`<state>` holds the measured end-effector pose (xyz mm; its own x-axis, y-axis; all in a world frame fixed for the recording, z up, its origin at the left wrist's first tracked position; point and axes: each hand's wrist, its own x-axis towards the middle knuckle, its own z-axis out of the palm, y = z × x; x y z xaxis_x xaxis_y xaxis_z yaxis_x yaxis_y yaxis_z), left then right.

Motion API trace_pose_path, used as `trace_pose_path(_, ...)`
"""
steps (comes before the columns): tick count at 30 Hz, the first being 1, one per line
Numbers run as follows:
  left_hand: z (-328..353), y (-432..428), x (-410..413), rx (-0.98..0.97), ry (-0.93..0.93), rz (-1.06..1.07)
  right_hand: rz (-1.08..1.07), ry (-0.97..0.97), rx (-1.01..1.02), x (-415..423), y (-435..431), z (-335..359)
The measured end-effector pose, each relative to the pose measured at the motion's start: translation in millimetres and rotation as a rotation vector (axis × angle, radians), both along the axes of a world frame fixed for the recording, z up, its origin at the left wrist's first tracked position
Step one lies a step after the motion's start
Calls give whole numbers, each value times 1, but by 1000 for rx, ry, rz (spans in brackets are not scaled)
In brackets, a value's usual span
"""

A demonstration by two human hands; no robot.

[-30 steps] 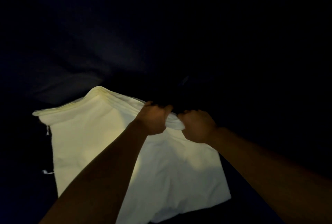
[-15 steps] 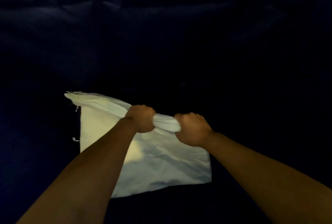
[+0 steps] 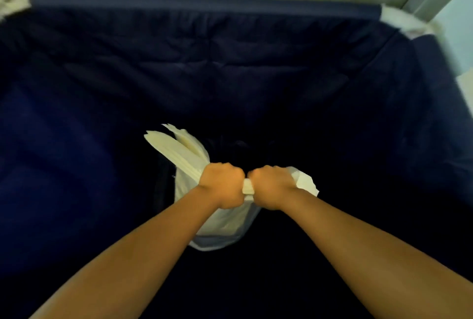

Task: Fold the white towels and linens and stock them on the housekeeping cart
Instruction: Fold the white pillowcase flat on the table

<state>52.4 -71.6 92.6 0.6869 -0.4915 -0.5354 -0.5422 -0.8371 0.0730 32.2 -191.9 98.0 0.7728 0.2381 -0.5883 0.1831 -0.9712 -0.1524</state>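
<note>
One white cloth (image 3: 189,151); left hand (image 3: 222,184) and right hand (image 3: 268,185), each grip clenched round it.

Hands x2: L hand (image 3: 221,185), R hand (image 3: 268,187). White linen (image 3: 189,155) x1. Navy liner (image 3: 230,63) x1.

Just bare skin here tbh, nothing fancy. Two uncovered forearms, left forearm (image 3: 153,254) and right forearm (image 3: 358,249), bare along the whole visible length from the bottom edge of the view up to the wrists. Smooth, fairly slim, narrowing toward the wrist. Same deal for left hand (image 3: 221,185) and right hand (image 3: 268,187): bare, rounded knuckles.
</note>
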Motion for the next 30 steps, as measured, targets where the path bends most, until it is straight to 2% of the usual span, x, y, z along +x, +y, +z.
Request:
trace_pose_path(7,131,30,-69,-303,69,203,231,-351,69,-58,0,129)
trace_pose_path(12,205,42,-112,-548,42,397,261,-507,68,-99,-13,239)
trace_pose_path(15,227,44,-141,-604,58,451,250,-588,22,-126,-24,292)
trace_pose_path(17,236,40,-162,-603,-35,458,204,-653,-9,-149,-32,323)
trace_pose_path(20,242,29,-195,-620,-284,570,105,-734,-36,-185,-44,365)
trace_pose_path(22,245,26,-216,-724,-296,679,85,-778,-55,-210,-47,386)
trace_pose_path(26,268,26,-235,-775,-157,607,65,-845,-82,-255,-53,403)
trace_pose_path(30,290,19,-254,-797,-127,543,-4,-863,-117,-295,-71,413)
